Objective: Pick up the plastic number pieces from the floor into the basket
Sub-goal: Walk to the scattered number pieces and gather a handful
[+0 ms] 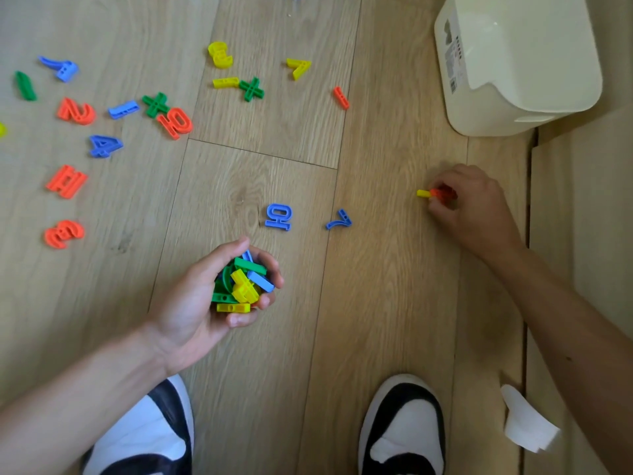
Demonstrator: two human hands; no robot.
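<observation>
Cupping a heap of pieces point(244, 284), the L hand point(205, 296) sits palm up over the floor point(376, 303), fingers curled round green, yellow & blue bits. The R hand point(476, 207) is down at the floor near its right edge, knuckles up, fingertips pinching a yellow piece point(423, 193) & an orange piece point(443, 193) together. The yellow end sticks out left of the fingers. A white basket point(513, 63) stands in the floor's far right corner, well apart from both hands; can't tell what's inside.

Loose on the floor btwn the hands: a blue double piece point(278, 217) w/ a blue 7 point(339, 220) just beside it.

Toward the far left edge lies a scatter: orange 3 point(63, 233), orange barred piece point(66, 181), blue 4 point(104, 145), orange 10 point(174, 123) touching a green plus point(156, 104), blue bar point(123, 109), orange 2 point(75, 111), green bar point(24, 85), and another blue piece point(60, 67).

Further along the far edge: yellow curly piece point(220, 54), yellow bar point(225, 82) touching a green cross point(251, 89), yellow 7 point(298, 67), orange bar point(341, 97).

At the near edge are two black & white shoes point(402, 426), w/ a white scrap point(527, 423) near the right corner.
</observation>
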